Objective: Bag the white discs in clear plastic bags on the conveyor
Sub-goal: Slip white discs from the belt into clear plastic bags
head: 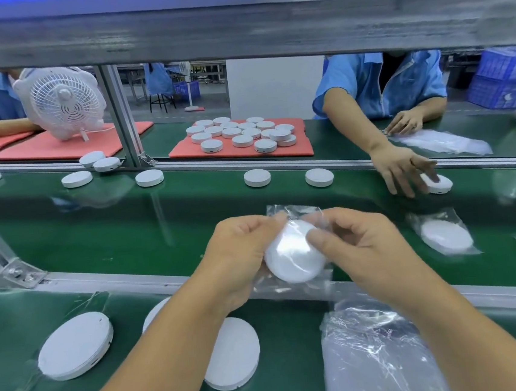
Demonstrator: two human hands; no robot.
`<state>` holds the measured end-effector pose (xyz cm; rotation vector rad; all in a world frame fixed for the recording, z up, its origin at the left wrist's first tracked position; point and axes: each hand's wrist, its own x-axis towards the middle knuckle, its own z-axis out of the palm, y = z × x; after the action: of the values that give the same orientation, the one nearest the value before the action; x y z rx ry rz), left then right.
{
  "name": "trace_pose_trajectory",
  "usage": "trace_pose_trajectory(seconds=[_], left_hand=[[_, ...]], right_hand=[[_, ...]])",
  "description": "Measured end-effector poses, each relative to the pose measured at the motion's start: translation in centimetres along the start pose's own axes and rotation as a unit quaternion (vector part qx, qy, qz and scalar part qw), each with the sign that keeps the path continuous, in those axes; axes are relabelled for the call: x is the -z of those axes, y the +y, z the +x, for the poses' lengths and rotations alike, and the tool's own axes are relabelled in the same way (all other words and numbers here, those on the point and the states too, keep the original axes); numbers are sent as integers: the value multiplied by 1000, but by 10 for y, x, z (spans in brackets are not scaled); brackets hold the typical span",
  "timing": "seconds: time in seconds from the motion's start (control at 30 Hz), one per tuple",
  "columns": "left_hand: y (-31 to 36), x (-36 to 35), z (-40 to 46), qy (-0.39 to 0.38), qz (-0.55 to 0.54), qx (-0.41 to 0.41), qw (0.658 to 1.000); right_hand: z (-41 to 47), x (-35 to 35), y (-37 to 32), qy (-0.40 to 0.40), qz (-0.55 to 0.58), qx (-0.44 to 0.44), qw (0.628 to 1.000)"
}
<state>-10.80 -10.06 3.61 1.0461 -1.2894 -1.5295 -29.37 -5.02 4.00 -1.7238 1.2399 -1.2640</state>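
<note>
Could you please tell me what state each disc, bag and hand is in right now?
Held disc: inside a clear bag, top still open.
Left hand: gripping bag and disc.
Right hand: pinching the bag.
Bagged disc: lying on the belt.
Bare disc: unbagged, flat.
Bag stack: unused.

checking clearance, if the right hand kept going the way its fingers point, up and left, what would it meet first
The right hand would first meet the bagged disc it already pinches, then the left hand just beyond. Depth between them is hard to judge.
</note>
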Motion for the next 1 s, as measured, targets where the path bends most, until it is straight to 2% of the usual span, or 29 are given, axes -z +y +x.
trace_pose_trajectory(seconds=[0.03, 0.07, 0.1, 0.17, 0.23, 0.3, 0.33, 0.4, 0.5, 0.57, 0.6, 0.63, 0.7, 0.77, 0.83, 0.93, 1.0], left_hand=[[-1, -4, 2, 15, -22, 11, 1000], [-3, -7, 4, 19, -28, 23, 999], [-6, -11, 5, 17, -5, 36, 999], [-13, -19, 8, 1, 182, 38, 983], [-17, -32, 9, -59, 397, 46, 915], [-18, -48, 13, -100, 493, 76, 861], [-18, -53, 15, -102, 510, 82, 850], [-16, -60, 17, -106, 505, 85, 852], [-20, -63, 19, -117, 459, 83, 877], [-23, -62, 20, -109, 436, 72, 890], [-22, -61, 19, -105, 433, 66, 893], [-21, -59, 20, -105, 428, 63, 895], [-17, -56, 19, -117, 386, 71, 912], [-13, -52, 19, -97, 355, 64, 928], [-8, -41, 22, -29, 351, 26, 936], [5, -12, 24, 62, 250, 7, 966], [13, 14, 22, 101, 195, 3, 976]], right_hand=[[0, 4, 3, -17, -5, -16, 1000], [2, 11, 8, 9, -34, -28, 999], [6, 20, 17, 67, -86, -34, 993], [9, 45, 39, 206, -190, -67, 958], [6, 70, 62, 311, -168, -140, 925], [2, 84, 83, 348, -110, -223, 904], [-1, 88, 91, 341, -115, -258, 897], [-2, 90, 99, 289, -197, -292, 890], [-3, 85, 96, 276, -357, -257, 855], [-3, 79, 87, 302, -395, -185, 848], [-2, 74, 83, 292, -383, -137, 866], [-2, 68, 77, 256, -334, -105, 901], [-1, 51, 64, 149, -135, -153, 968], [-3, 38, 57, 47, -38, -248, 967], [-6, 35, 52, -29, -67, -286, 955], [-7, 43, 36, -98, -45, -298, 949], [-7, 41, 20, -99, -143, -253, 952]])
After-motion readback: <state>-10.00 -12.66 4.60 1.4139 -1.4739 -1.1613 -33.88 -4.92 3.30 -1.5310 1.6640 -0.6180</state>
